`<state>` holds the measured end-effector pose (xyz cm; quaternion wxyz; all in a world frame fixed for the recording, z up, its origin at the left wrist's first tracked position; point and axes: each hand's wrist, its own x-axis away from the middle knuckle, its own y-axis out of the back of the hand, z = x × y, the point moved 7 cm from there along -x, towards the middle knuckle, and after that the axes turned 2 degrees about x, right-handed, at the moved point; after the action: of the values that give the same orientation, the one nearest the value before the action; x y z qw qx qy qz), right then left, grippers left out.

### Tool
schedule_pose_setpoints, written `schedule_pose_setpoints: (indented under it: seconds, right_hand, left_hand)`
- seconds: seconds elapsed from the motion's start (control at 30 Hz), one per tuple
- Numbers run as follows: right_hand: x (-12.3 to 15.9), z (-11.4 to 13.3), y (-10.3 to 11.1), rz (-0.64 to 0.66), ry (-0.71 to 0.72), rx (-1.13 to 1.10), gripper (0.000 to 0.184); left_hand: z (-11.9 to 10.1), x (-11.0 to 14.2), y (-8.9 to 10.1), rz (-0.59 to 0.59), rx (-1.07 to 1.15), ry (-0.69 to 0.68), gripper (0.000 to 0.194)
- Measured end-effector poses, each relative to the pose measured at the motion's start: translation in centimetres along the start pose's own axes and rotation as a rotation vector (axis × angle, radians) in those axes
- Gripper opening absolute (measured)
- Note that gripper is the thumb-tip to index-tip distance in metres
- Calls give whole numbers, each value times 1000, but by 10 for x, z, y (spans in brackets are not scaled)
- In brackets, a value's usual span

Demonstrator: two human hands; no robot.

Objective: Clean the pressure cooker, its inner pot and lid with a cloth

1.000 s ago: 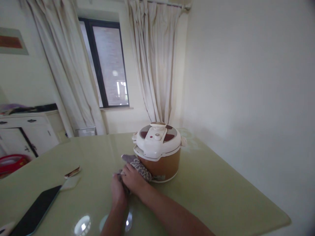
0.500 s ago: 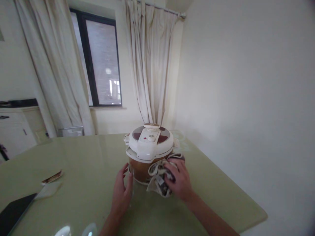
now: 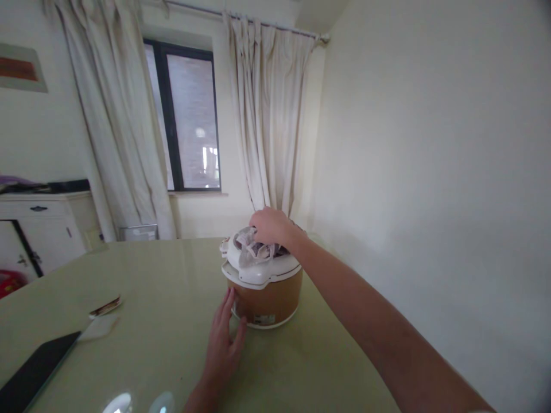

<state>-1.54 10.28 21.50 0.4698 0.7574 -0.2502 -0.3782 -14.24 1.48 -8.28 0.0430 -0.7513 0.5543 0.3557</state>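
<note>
A round electric pressure cooker (image 3: 275,295) with a white lid and brown body stands on the green table. My right hand (image 3: 272,226) is on top of the lid, closed on a crumpled patterned cloth (image 3: 253,249) that covers much of the lid's upper face. Some of its fingers are hidden behind the knuckles. Low at the cooker's left side, my left hand (image 3: 226,335) rests with fingers apart, the fingertips against the body. A small label (image 3: 264,319) shows near the cooker's base.
On the left of the green table (image 3: 172,298) lie a dark flat panel (image 3: 38,370) and a small brown-and-white item (image 3: 105,308). A plain wall (image 3: 408,172) runs along the right. Behind are a curtain (image 3: 271,115), a window (image 3: 193,120) and a white cabinet (image 3: 47,221).
My right hand has moved the cloth from the cooker's lower right front up onto the lid. My left hand stays at the left side. The view has shifted slightly left.
</note>
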Motion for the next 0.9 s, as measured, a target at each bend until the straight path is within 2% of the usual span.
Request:
schedule_pose_setpoints:
  seconds: [0.13, 0.2, 0.27, 0.4, 0.57, 0.67, 0.77, 0.9]
  right_hand:
    - [-21, 21, -3, 70, 206, -91, 20]
    - [-22, 25, -7, 42, 291, -209, 21]
    - [-18, 22, -10, -8, 317, -261, 24]
    - [-1, 0, -7, -53, 227, -214, 26]
    - [28, -38, -4, 111, 32, -114, 24]
    - [38, -50, -6, 195, -71, -41, 27]
    - [33, -40, -2, 117, -30, 31, 26]
    - [13, 2, 6, -50, 186, 157, 21]
  left_hand:
    - [3, 0, 0, -3, -17, -28, 69]
    - [5, 1, 0, -5, -19, -49, 68]
    - [9, 1, 0, -3, -15, -64, 66]
    - [16, 1, 1, -2, -9, -64, 64]
    - [15, 1, -1, 0, -10, -62, 66]
    - [10, 1, -2, -14, -14, -80, 66]
    - [8, 1, -3, -24, -12, -71, 67]
    - [8, 3, -3, -22, -20, -56, 68]
